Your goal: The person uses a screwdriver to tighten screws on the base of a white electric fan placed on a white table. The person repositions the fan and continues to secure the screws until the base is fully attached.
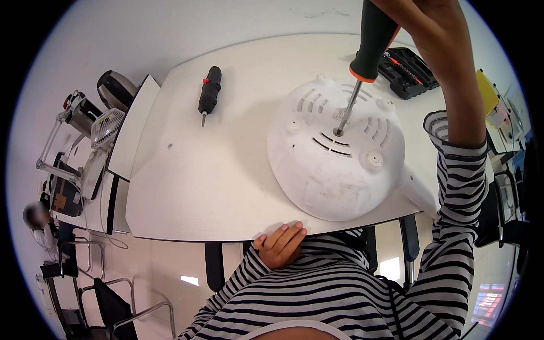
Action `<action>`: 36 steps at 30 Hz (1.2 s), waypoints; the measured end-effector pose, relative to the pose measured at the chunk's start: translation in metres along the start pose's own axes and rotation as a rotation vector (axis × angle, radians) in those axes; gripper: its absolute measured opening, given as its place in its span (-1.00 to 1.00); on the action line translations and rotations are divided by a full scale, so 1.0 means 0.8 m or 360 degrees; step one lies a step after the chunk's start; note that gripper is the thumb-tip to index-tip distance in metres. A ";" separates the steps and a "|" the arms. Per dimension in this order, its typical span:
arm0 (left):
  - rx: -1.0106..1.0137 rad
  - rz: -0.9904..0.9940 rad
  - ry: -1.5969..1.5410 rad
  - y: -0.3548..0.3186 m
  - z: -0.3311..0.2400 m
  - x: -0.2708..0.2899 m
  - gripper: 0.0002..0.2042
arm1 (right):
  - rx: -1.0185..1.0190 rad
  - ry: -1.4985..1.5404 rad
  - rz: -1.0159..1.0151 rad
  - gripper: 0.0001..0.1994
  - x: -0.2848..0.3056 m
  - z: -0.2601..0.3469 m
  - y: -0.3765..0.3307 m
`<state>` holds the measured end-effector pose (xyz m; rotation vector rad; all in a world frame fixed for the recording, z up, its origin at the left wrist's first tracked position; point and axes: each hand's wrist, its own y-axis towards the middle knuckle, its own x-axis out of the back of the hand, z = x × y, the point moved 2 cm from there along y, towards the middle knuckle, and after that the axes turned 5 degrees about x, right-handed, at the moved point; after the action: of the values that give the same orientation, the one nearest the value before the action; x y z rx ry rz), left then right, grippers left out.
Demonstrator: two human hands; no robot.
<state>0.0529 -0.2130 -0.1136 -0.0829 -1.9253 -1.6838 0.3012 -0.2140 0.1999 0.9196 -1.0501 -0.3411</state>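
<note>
A round white plastic appliance (323, 181) lies bottom side up on the table, with vent slots, small round feet and a handle stretching toward the near right. My right hand (433, 25), raised at the top of the head view, grips a screwdriver (368, 51) with a black and orange handle. Its shaft runs down at a slant, and the tip sits in a recessed hole near the middle of the base. Part of the right hand is cut off by the picture's edge. My left hand (280, 246) rests at the table's front edge, holding nothing, fingers extended.
A black electric screwdriver (210, 90) lies on the white table (187, 187), left of the appliance. Behind the appliance is an open black tool case (405, 73) with bits. At the left, a side desk carries a kettle (116, 89) and other appliances; chairs (113, 306) and another person are beyond.
</note>
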 end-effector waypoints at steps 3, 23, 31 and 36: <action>-0.0055 0.0035 0.0028 -0.004 0.003 0.000 -0.83 | -0.0068 0.0241 0.0078 -0.70 -0.006 0.018 0.007; -0.0067 0.0195 -0.0010 -0.005 0.007 0.000 -0.64 | -0.0145 0.0402 -0.0069 -0.74 -0.007 0.018 0.002; -0.0081 0.0219 0.0008 -0.008 0.008 0.001 -0.64 | -0.0261 0.0071 -0.0129 -0.75 -0.007 0.037 0.008; -0.0097 0.0202 0.0044 -0.008 0.009 0.000 -0.66 | -0.0856 0.0311 -0.0358 -0.76 -0.006 0.045 0.019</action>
<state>0.0480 -0.2077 -0.1193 -0.2003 -1.8094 -1.6507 0.2655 -0.2195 0.2159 0.5680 -0.6263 -0.6704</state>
